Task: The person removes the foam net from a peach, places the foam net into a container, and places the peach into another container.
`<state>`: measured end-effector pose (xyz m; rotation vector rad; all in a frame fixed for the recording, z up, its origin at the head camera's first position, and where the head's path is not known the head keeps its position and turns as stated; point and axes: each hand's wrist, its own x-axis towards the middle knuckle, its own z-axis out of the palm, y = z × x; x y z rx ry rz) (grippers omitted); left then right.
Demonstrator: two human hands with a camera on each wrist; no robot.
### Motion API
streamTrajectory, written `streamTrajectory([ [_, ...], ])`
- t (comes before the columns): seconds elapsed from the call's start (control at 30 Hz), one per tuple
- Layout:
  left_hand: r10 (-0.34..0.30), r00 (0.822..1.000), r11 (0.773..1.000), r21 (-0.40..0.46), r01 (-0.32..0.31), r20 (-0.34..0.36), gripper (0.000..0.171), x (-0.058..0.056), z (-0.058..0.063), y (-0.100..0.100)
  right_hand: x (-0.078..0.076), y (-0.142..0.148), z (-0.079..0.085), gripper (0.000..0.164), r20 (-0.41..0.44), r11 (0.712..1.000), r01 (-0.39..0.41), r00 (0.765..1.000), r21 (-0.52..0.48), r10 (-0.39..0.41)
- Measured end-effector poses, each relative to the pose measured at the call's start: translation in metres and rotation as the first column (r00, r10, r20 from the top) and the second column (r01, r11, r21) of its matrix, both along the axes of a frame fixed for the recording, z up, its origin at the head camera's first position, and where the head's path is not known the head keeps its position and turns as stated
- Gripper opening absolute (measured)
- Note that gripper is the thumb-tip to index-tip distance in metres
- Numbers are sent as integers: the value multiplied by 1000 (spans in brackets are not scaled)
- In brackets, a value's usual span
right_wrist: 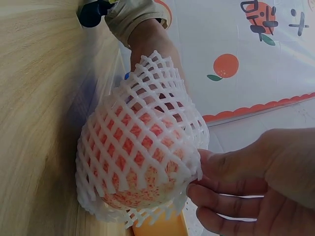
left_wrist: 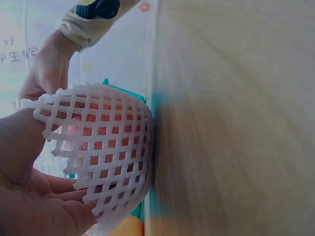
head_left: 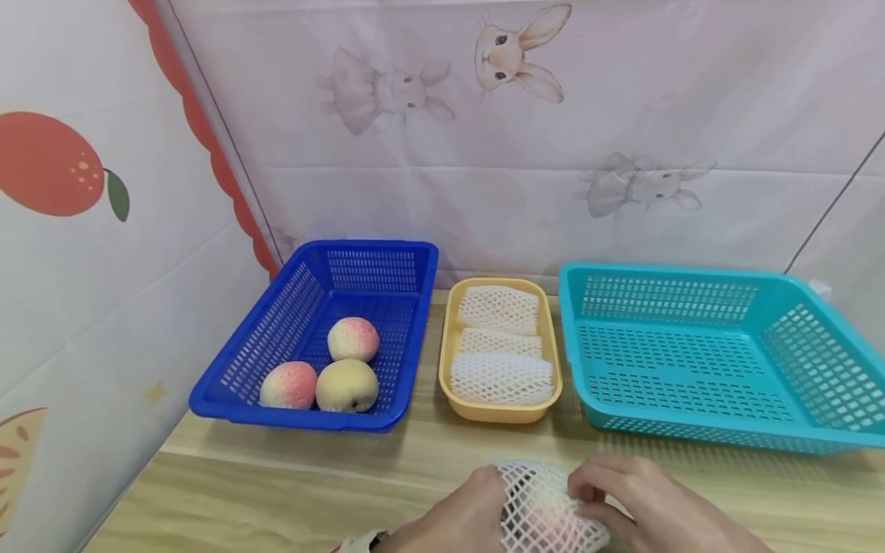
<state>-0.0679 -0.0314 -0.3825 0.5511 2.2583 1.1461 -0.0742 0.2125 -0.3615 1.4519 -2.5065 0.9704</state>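
Right wrist view is showing a peach (right_wrist: 140, 157) sitting low over the wooden table (right_wrist: 34, 98), wrapped in a white foam net (right_wrist: 147, 98) that is covering its top and sides while the pink skin is peeking out at the bottom. The right hand (right_wrist: 256, 187) is reaching in with its fingers (right_wrist: 221, 172) pinching the lower edge of the net, and the left hand (right_wrist: 152, 44) is holding the far side. From the left wrist, the left hand (left_wrist: 34, 196) is cupping the net (left_wrist: 103, 157) with curled fingers pressing into the mesh. From the head view, both hands, left hand (head_left: 456, 514) and right hand (head_left: 643, 499), are gripping the netted fruit (head_left: 546, 511) at the near edge of the table (head_left: 276, 491). Beyond it, a yellow tray (head_left: 449, 338) is holding three more foam nets (head_left: 501, 376). To its left, a blue basket (head_left: 276, 322) is holding three bare peaches (head_left: 346, 384); to its right a teal basket (head_left: 691, 361) is standing.
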Motion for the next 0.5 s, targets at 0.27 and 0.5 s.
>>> streamTrajectory([
  [0.27,-72,997,990,117,74,-19,36,-6,-2,-5,0,1,1,31,-52,1000,-18,998,-3,18],
  [0.5,-108,994,970,217,112,-28,35,-6,-3,-8,-1,3,1,30,-67,1000,-11,998,25,13],
])
